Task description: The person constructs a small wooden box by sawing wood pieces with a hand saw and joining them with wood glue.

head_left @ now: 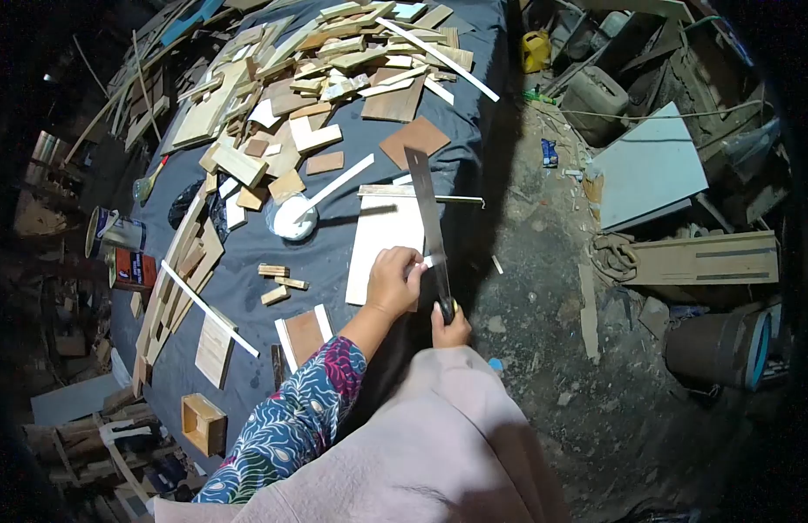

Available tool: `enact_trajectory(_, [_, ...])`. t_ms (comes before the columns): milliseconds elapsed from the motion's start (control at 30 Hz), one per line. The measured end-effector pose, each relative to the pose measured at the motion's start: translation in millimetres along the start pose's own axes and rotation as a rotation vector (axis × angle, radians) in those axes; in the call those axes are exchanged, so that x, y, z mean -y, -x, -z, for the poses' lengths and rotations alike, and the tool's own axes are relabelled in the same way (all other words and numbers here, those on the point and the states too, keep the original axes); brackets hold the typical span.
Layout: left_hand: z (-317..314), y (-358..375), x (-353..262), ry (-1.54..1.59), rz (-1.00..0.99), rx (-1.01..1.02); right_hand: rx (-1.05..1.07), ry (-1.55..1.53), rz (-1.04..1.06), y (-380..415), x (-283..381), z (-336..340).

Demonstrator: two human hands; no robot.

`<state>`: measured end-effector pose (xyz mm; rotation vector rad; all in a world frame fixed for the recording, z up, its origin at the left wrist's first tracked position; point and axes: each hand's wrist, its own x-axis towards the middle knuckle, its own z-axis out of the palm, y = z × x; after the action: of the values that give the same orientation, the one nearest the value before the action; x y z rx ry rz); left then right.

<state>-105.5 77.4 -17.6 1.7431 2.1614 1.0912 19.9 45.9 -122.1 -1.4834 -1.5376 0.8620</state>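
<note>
Spreading left of the fingers, the cloth-covered desk [238, 277]; white board [369, 237] beneath L hand [393, 281]; saw [427, 202] pointing ahead of R hand [454, 331], fingers curled round its handle [447, 308], prob. for control; white strip [434, 261] pinched betw. L hand's fingers beside the saw, prob. to steady it.

Yellow jug [536, 52] (near grey jerrycan [598, 91]).
</note>
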Motion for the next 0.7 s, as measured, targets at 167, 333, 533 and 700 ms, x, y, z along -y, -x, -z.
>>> enact_trajectory(167, [0.8,-1.5,-0.7,-0.003,-0.002,-0.007,-0.058,-0.059,0.055,13.5,-6.6,2.2])
enact_trajectory(333, [2.3,-1.0,-3.7,-0.002,0.031,0.02,0.023,0.01,0.018,-19.1,21.7,0.0])
enact_trajectory(533, [1.5,-1.8,0.1,-0.007,-0.016,0.001,0.046,-0.041,0.028,4.2,-4.6,6.6])
enact_trajectory(700, [-0.6,-0.5,0.7,-0.024,-0.029,-0.011,0.014,0.012,0.02,0.3,-5.5,1.7])
